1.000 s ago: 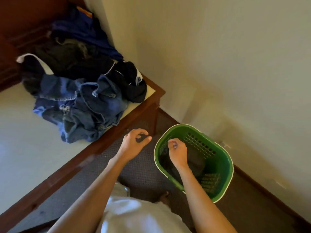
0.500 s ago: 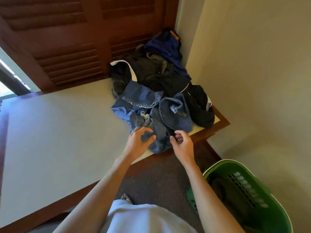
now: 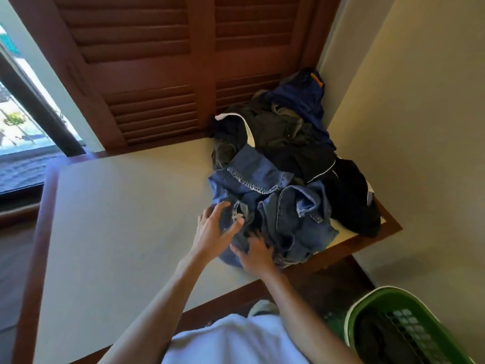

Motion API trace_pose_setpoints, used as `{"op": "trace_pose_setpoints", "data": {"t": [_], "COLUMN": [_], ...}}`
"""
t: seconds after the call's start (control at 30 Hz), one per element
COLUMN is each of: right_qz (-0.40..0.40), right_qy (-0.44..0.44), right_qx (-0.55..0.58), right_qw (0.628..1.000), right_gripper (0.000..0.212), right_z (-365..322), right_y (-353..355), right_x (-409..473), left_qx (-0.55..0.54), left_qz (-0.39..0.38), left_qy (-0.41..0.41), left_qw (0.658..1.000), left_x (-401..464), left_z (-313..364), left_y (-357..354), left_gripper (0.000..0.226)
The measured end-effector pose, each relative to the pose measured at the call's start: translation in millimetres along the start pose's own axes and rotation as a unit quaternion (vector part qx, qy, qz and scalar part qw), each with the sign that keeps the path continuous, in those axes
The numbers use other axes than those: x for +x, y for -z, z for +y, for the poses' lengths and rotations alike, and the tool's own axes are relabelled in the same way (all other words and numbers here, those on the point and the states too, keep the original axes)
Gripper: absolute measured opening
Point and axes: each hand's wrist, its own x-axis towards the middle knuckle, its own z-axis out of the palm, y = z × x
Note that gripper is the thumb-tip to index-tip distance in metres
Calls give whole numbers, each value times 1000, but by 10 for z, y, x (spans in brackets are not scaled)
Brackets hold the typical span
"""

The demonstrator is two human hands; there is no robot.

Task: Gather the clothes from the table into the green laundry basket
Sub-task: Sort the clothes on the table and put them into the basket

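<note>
A pile of clothes sits at the far right corner of the cream table (image 3: 118,219). Blue jeans (image 3: 294,214) lie at its front, black and dark olive garments (image 3: 283,137) behind them, and a navy piece (image 3: 301,98) against the wall. My left hand (image 3: 216,231) rests on the jeans' near left edge, fingers spread and thumb across the denim. Just to its right, my right hand (image 3: 256,256) presses its spread fingers into a fold of the jeans. The green laundry basket (image 3: 367,307) stands on the floor at the lower right with a dark garment (image 3: 378,342) inside.
Brown louvred shutters (image 3: 162,74) rise behind the table and a window (image 3: 18,132) is at the left. A cream wall (image 3: 420,153) runs along the right. Dark carpet (image 3: 333,285) lies between the table's wooden edge and the basket.
Both hands left the basket, crossed to the table and now lie on the jeans. My view swung from the basket up to the table and the pile.
</note>
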Motion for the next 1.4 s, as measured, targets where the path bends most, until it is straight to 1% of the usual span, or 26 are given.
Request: {"op": "trace_pose_setpoints", "data": {"t": [0.07,0.1,0.17,0.2,0.23,0.27,0.33,0.37,0.4,0.43,0.47,0.53,0.57,0.63,0.67,0.77,0.83,0.87,0.93,1.0,1.07,1.13,1.23,1.3,1.33,1.4], "right_qz": [-56,-86,-138,-147,-124,-75,106,204,277,305,286,170,106,39,31,40,36,26,-15,-59,-100,-157,-177,-124,-79,2], "right_qy": [23,21,49,66,79,90,105,111,107,72,17,-73,-89,-82,-84,-92,-64,-46,-13,34,68,51,18,-7,-19,-39], "right_qx": [-67,-64,25,79,110,131,104,47,-24,-83,-108,-36,7,0,-29,-106,-71,-35,32,94,210,295,347,381,384,370], "right_qw": [996,994,989,984,983,984,983,972,955,946,952,982,990,996,996,989,995,998,999,993,970,941,921,916,920,928], "right_gripper": [58,57,40,27,19,16,18,26,44,64,83,108,118,128,122,72,38,29,23,19,10,12,11,10,11,14], "right_z": [-243,-307,-316,-297,-264,-212,-50,49,127,193,243,320,338,360,330,67,-142,-243,-404,-611,-837,-989,-1000,-871,-786,-589], "right_y": [-161,-147,24,142,269,400,670,803,953,1081,1178,1175,1101,852,711,403,263,218,86,-51,-172,-215,-137,-21,45,170], "right_x": [4,48,138,155,159,164,202,241,280,340,400,528,592,719,759,710,635,585,511,420,343,333,385,456,498,570], "left_qx": [10,30,74,85,91,100,107,97,84,75,64,41,36,35,32,-1,-22,-30,-51,-54,-41,-9,111,148,172,264], "left_qz": [-20,-33,-58,-71,-88,-106,-113,-104,-87,-59,-24,53,87,131,152,222,270,289,311,314,302,264,123,2,-46,-90], "left_qy": [34,45,63,77,95,106,108,110,114,122,131,155,162,165,168,190,191,182,145,78,16,-10,30,90,112,105], "left_qw": [999,998,994,991,987,984,982,984,986,988,989,986,982,977,974,956,944,939,938,945,952,964,986,985,978,955], "left_x": [95,151,240,261,263,243,175,135,118,122,140,162,161,139,128,88,37,13,-47,-91,-85,-18,85,31,-32,-139], "left_z": [-6,-33,-123,-188,-263,-340,-499,-565,-630,-684,-739,-775,-766,-736,-734,-660,-510,-397,-85,256,464,465,183,-80,-200,-512], "left_y": [34,33,39,46,51,50,37,54,86,144,211,364,440,575,643,908,1124,1237,1441,1600,1683,1717,1598,1293,1096,668], "left_gripper": [83,86,87,87,87,88,87,84,81,78,72,59,53,47,46,44,40,38,37,40,46,53,68,79,91,113]}}
